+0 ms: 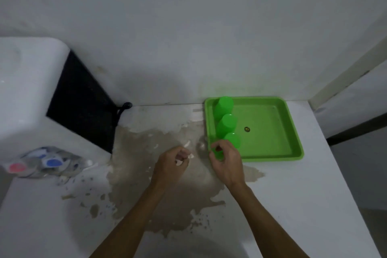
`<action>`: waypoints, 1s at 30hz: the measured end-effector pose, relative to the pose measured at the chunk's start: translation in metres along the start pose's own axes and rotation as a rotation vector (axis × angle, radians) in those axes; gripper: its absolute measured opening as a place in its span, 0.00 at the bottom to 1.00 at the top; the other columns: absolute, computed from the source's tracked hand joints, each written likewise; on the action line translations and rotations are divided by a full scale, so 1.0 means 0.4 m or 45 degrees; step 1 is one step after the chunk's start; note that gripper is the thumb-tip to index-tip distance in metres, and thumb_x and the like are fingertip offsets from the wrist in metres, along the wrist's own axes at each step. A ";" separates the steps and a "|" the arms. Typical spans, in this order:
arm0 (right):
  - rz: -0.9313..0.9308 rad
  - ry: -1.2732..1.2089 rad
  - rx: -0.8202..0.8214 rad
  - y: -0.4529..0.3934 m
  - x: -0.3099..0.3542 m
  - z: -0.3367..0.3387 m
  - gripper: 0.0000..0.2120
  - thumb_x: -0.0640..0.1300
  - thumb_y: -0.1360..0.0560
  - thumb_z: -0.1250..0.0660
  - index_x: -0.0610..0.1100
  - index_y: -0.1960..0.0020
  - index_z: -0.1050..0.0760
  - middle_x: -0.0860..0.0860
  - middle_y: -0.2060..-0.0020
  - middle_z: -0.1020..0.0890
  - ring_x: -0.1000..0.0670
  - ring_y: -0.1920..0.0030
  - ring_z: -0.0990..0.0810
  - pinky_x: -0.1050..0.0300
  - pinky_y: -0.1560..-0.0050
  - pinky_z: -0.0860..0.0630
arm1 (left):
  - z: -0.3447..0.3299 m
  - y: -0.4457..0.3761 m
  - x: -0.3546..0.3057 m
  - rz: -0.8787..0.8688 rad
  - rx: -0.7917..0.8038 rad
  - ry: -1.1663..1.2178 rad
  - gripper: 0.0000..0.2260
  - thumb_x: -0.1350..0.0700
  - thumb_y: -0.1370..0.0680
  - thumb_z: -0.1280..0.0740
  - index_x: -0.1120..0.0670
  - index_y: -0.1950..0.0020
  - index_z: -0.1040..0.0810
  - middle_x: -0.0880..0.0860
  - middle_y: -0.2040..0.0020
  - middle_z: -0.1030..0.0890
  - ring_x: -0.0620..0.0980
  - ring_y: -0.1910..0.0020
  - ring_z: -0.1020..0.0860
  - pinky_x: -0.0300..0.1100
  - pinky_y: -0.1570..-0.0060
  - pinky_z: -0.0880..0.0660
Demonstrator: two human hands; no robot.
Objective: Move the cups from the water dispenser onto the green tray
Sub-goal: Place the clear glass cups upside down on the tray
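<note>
A green tray (272,151) lies on the white table by the back wall, right of centre. Three green cups stand upside down in a row along its left side: one at the back (224,104), one in the middle (227,124) and the nearest (232,140). My right hand (226,161) is over the tray's front left corner, its fingers curled around the lower part of the nearest cup. My left hand (172,162) hovers over the table just left of the tray, loosely curled and holding nothing. The white water dispenser (27,90) stands at the far left.
The dispenser's blue tap (52,162) and red tap (16,167) stick out at the lower left, blurred. A black cable (123,108) runs behind the dispenser. The table's white coating has peeled into a large brown patch (146,195). The table's right edge (343,195) drops off beside the tray.
</note>
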State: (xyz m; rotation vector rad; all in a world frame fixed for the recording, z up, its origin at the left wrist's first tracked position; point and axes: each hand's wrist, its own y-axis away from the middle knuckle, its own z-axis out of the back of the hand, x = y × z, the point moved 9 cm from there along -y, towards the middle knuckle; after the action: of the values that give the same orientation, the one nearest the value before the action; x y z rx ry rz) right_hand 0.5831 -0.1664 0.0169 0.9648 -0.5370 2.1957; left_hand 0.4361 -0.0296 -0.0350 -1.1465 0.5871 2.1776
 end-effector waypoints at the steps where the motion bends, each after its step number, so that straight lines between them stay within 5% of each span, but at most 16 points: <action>1: -0.009 -0.030 0.040 0.011 0.019 -0.026 0.02 0.39 0.28 0.30 0.43 0.56 0.23 0.48 0.59 0.19 0.48 0.58 0.21 0.48 0.56 0.22 | 0.029 0.021 0.018 0.017 -0.015 0.013 0.11 0.60 0.29 0.28 0.42 0.58 0.19 0.40 0.60 0.17 0.41 0.60 0.19 0.33 0.61 0.24; 9: 0.023 -0.103 0.329 0.139 0.239 -0.316 0.04 0.40 0.28 0.34 0.48 0.60 0.23 0.51 0.67 0.18 0.50 0.65 0.20 0.49 0.62 0.21 | 0.325 0.220 0.238 0.209 -0.131 0.049 0.15 0.58 0.28 0.27 0.35 0.59 0.21 0.36 0.61 0.18 0.36 0.59 0.20 0.29 0.60 0.24; 17: 0.038 -0.201 0.579 0.245 0.463 -0.641 0.05 0.36 0.28 0.33 0.44 0.56 0.21 0.49 0.66 0.18 0.49 0.65 0.20 0.53 0.63 0.22 | 0.631 0.364 0.459 0.281 -0.231 0.074 0.14 0.61 0.28 0.27 0.40 0.56 0.19 0.44 0.58 0.16 0.42 0.60 0.18 0.41 0.59 0.20; 25: -0.080 -0.224 0.519 0.238 0.542 -0.856 0.22 0.41 0.28 0.27 0.48 0.36 0.27 0.52 0.48 0.20 0.51 0.49 0.21 0.61 0.51 0.22 | 0.782 0.386 0.612 0.295 -0.223 0.128 0.12 0.59 0.25 0.29 0.40 0.52 0.19 0.41 0.54 0.16 0.39 0.54 0.18 0.28 0.57 0.24; 30: -0.092 -0.205 0.439 0.201 0.582 -0.925 0.31 0.41 0.29 0.26 0.48 0.29 0.33 0.48 0.36 0.21 0.49 0.40 0.22 0.47 0.40 0.21 | 0.803 0.373 0.665 0.295 -0.158 0.149 0.13 0.57 0.25 0.30 0.36 0.52 0.21 0.42 0.53 0.17 0.39 0.53 0.19 0.28 0.56 0.25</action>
State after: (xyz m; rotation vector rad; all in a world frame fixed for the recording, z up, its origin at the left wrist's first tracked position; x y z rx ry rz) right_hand 0.2293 0.0940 -0.0513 1.3281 -0.1915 2.1979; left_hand 0.0304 0.1437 -0.0739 -1.3356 0.6723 2.3827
